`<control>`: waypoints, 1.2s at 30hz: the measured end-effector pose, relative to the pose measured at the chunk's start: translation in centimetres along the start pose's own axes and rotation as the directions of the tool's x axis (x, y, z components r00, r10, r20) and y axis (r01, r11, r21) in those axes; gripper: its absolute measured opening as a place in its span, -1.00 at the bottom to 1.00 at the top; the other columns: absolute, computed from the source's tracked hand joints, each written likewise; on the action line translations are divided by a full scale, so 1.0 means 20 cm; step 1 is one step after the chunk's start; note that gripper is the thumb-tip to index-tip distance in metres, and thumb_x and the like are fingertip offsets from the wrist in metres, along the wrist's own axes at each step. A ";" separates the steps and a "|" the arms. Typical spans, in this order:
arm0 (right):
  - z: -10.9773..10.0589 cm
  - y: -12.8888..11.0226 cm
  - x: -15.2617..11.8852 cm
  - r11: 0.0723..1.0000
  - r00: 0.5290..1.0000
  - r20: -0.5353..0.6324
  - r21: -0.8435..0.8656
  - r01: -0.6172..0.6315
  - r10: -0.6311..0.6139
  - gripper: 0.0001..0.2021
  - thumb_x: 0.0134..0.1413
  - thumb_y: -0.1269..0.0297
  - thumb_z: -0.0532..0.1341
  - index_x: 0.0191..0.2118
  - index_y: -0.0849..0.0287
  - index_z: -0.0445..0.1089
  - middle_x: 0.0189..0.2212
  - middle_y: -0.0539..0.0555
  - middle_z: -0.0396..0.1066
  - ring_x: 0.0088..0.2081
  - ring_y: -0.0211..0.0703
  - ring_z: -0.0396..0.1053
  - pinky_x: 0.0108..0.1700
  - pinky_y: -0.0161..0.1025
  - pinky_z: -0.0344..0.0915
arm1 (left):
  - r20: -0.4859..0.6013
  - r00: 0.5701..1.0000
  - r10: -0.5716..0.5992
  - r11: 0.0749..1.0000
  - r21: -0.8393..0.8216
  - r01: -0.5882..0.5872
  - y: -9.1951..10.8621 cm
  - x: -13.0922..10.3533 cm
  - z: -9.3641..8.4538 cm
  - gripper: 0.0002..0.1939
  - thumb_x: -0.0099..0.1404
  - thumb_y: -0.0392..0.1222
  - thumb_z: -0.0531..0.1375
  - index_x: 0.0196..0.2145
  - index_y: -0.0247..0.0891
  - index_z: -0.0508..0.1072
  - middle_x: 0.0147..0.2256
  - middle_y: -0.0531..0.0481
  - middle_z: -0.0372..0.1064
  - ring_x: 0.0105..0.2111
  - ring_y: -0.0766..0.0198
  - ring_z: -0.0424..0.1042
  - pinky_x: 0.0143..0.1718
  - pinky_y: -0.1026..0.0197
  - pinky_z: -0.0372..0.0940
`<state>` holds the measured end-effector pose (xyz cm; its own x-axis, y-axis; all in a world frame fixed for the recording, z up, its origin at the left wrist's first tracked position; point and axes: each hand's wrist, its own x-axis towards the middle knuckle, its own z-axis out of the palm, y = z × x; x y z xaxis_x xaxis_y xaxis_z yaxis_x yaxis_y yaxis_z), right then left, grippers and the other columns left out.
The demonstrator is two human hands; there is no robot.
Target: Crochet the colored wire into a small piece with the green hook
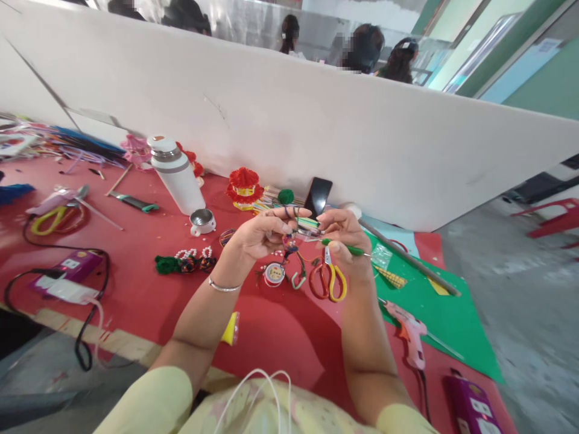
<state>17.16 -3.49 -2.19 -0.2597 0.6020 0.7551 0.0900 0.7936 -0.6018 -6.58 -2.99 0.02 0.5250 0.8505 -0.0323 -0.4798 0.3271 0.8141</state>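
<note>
Above the middle of the table, my left hand (265, 234) pinches a small multicoloured piece of yarn work (289, 243), with dark yarn (294, 212) looped over its raised index finger. My right hand (344, 232) is closed around a crochet hook with a green handle (350, 248). The hook's tip points left and reaches the yarn work; whether a loop sits on it is too small to tell. Below both hands lie a round white-and-red spool (274, 274) and scissors (337, 282) with one red and one yellow handle loop.
A white flask (177, 175) and its metal cup (202, 222) stand left, near beaded yarn pieces (185, 262). A phone (318, 196) leans at the white partition (289, 114). On the right are a pink glue gun (409, 334), a rod (411, 259) and a purple power strip (473, 401).
</note>
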 end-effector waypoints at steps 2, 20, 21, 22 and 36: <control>0.05 -0.01 0.00 0.999 0.997 -0.056 0.032 -0.041 0.043 -0.53 0.36 -0.21 0.26 -0.42 -0.01 0.66 -0.09 0.12 0.53 -0.19 -0.06 0.50 -0.21 -0.02 0.55 | 0.022 1.000 0.022 1.000 0.022 -0.022 -0.01 0.00 0.02 -0.56 -0.08 -0.34 0.43 -0.16 -0.22 0.76 -0.51 0.08 0.37 -0.67 0.52 -0.09 -0.68 0.29 -0.30; 0.25 -0.06 -0.01 0.944 0.929 -0.369 -0.313 -0.101 -0.023 -0.61 0.48 0.07 0.19 -0.42 0.05 0.52 -0.16 0.09 0.63 -0.10 -0.04 0.58 0.00 0.04 0.52 | -0.283 0.729 0.623 0.746 0.495 -0.446 -0.15 0.04 0.17 -0.71 0.04 -0.29 0.55 -0.22 -0.29 0.71 -0.46 0.04 0.56 -0.52 0.38 0.34 -0.49 0.27 0.25; 0.25 -0.04 -0.01 0.936 0.921 -0.380 -0.347 -0.058 -0.084 -0.63 0.47 0.07 0.20 -0.39 0.04 0.52 -0.15 0.09 0.63 -0.13 -0.04 0.59 -0.03 0.04 0.53 | -0.276 0.762 0.586 0.783 0.437 -0.444 -0.15 0.04 0.18 -0.60 0.02 -0.27 0.57 -0.13 -0.29 0.71 -0.47 0.06 0.55 -0.51 0.37 0.37 -0.48 0.28 0.26; 0.26 -0.03 -0.01 0.930 0.913 -0.385 -0.368 -0.014 -0.139 -0.65 0.46 0.05 0.21 -0.37 0.04 0.53 -0.15 0.08 0.64 -0.15 -0.05 0.59 -0.05 0.04 0.54 | -0.265 0.806 0.529 0.830 0.359 -0.427 -0.15 0.04 0.17 -0.51 0.00 -0.25 0.59 -0.06 -0.29 0.71 -0.49 0.08 0.53 -0.52 0.37 0.38 -0.49 0.29 0.26; 0.20 0.07 -0.03 0.876 0.884 -0.238 0.379 -0.297 0.403 -0.58 0.38 -0.15 0.27 -0.35 0.04 0.62 -0.52 -0.02 0.47 -0.51 -0.26 0.36 -0.48 -0.26 0.31 | -0.099 0.978 0.181 0.961 0.228 -0.155 -0.03 0.00 0.04 -0.62 -0.06 -0.15 0.65 -0.26 -0.27 0.75 -0.47 0.00 0.58 -0.67 0.54 0.14 -0.67 0.32 -0.12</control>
<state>13.64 -3.08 -4.50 0.0355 0.8729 0.4866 -0.2087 0.4827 -0.8506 -5.68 -3.47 0.10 0.3570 0.9323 0.0582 -0.3824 0.0890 0.9197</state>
